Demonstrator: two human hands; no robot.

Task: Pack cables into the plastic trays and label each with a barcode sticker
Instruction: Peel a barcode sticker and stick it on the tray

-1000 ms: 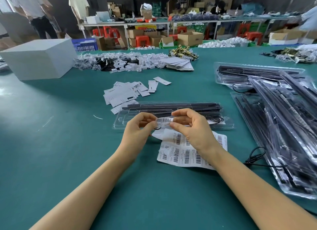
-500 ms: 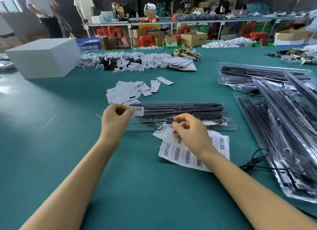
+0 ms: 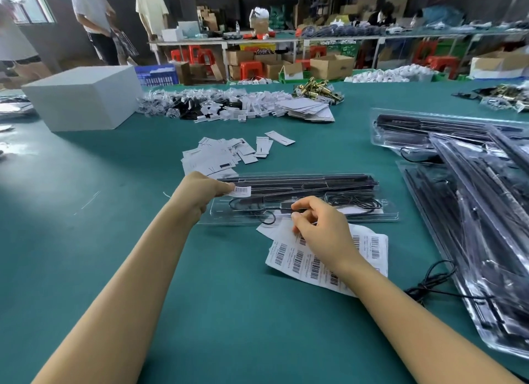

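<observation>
A clear plastic tray (image 3: 372, 209) with black cables inside lies across the green table in front of me. My left hand (image 3: 200, 193) pinches a small barcode sticker (image 3: 242, 191) over the tray's left end. My right hand (image 3: 320, 229) rests with curled fingers on a sheet of barcode stickers (image 3: 289, 255) just in front of the tray; its fingertips pick at the sheet's upper edge.
A stack of filled clear trays (image 3: 472, 200) covers the right side, with a loose black cable (image 3: 435, 280) beside it. White paper cards (image 3: 217, 154) lie behind the tray. A white box (image 3: 83, 96) stands far left, heaps of small parts (image 3: 229, 106) at the back.
My left hand has peeled a sticker off, carried it left and now holds it over the tray's left end. My right hand dropped onto the sticker sheet.
</observation>
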